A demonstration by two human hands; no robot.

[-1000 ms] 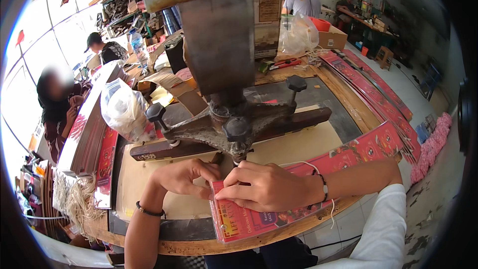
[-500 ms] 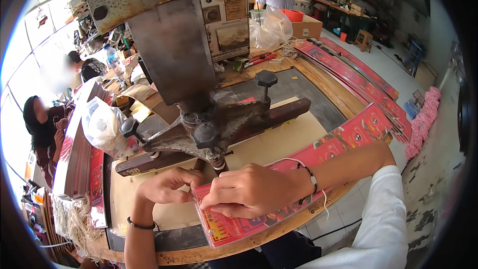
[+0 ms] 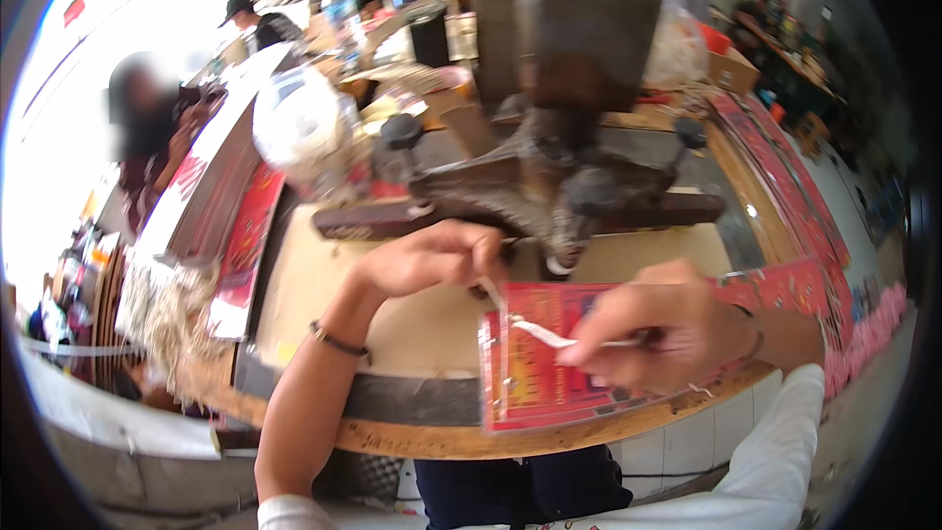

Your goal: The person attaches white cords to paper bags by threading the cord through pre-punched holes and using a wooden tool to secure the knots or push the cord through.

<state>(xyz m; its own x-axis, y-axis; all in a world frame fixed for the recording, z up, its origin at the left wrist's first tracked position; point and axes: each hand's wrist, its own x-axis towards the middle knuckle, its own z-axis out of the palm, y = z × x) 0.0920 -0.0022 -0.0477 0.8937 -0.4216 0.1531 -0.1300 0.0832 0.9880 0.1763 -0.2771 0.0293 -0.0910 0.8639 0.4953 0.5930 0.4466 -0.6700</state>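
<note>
A long red printed strip (image 3: 535,383), glossy as if covered in clear plastic, lies along the near edge of the table. A white cord (image 3: 538,333) crosses its left end and stretches between my hands. My left hand (image 3: 432,260) is closed just above that end, its fingertips pinching the cord. Over the strip, my right hand (image 3: 667,329) is closed on the other part of the cord; motion blurs it a little. How the cord passes through the strip is too blurred to tell.
A heavy metal press (image 3: 569,172) with dark knobs stands just beyond my hands. Stacked red strips (image 3: 221,196) and a bundle of loose cords (image 3: 172,319) sit at left, near a plastic bag (image 3: 304,128). More strips (image 3: 785,186) lie at right. A co-worker (image 3: 147,137) is at far left.
My view has turned left, so the press sits further right. My hands have moved apart; the right has lifted off the strip and now draws the cord rightward from its left end.
</note>
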